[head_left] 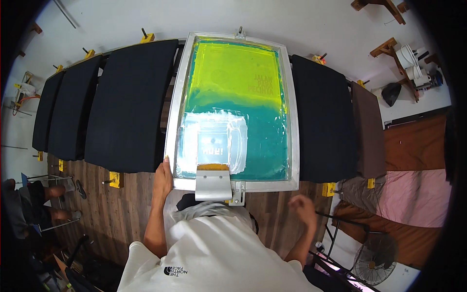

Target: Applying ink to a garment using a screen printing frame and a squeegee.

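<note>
The left hand has fingers closed on the screen between black cloths, seemingly steadying it; the right hand, blurred, looks empty, finger spread unclear; inking would need the squeegee

Right grip blurred, finger pose unreadable. Left grip: fingers mostly hidden at the frame's left edge, hold can't be confirmed. Squeegee covers part of frame's lower rail. Whatever's directly under the frame: hidden. White shirt cut off by bottom edge. Other person, far left: legs show, upper body lost in dark rim. Lower-left clutter too dark to name.
</note>
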{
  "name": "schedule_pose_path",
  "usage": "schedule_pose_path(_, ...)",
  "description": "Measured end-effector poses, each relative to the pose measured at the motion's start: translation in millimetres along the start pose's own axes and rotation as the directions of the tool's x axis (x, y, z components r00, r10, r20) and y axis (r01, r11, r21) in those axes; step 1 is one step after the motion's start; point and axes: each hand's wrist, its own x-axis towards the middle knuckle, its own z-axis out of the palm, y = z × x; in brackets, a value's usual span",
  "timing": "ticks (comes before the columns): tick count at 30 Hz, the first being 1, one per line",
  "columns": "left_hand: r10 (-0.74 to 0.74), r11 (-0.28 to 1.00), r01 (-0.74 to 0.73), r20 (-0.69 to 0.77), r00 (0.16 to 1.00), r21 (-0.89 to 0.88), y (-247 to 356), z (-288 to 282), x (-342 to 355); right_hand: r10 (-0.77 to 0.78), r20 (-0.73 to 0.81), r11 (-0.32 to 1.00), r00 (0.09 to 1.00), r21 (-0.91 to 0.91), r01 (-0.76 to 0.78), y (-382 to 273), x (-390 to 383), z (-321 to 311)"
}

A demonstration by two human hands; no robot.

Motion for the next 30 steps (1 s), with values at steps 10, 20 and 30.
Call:
schedule_pose_path(10,-0.028,0.999,0.027,0.012,1.0,0.019,1,-1,0,0.041,-0.317,0.997,0.947,-0.044,-0.058,-44,79,11)
schedule_pose_path(20,-0.035,0.999,0.035,0.008,0.999,0.024,7,-4,-3,0.056,-0.323,0.995,0.945,-0.062,-0.08,-55,86,18)
schedule_pose_path(30,-0.066,0.997,0.065,0.001,0.998,0.049,10,-4,-6,0.053,-0.329,0.991,0.943,-0.095,-0.089,-62,83,18)
